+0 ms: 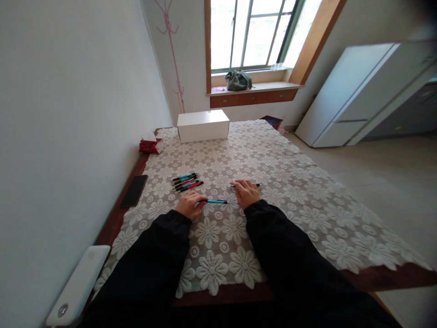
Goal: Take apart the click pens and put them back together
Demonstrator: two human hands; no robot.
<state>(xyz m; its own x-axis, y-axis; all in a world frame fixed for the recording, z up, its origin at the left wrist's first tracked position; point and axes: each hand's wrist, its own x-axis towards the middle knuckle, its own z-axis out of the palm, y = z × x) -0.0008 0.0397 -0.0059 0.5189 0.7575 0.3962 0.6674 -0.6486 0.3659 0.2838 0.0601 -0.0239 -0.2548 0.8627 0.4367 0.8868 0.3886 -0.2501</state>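
My left hand (191, 204) pinches one end of a blue pen (217, 201) with black ends, its tip pointing right, low over the tablecloth. Farther right, the bent fingers of my right hand (246, 192) close over a dark pen (258, 185); its ends stick out on both sides of the hand, while its middle is hidden. Beyond my left hand lies a group of several pens (187, 182), blue and red with black parts, side by side on the cloth.
A lace flower tablecloth (211, 270) covers the table. A white box (204, 126) stands at the far end. On the left are a black phone (134, 191), a red tissue pack (150, 146) and a white power strip (79, 284) along the wall.
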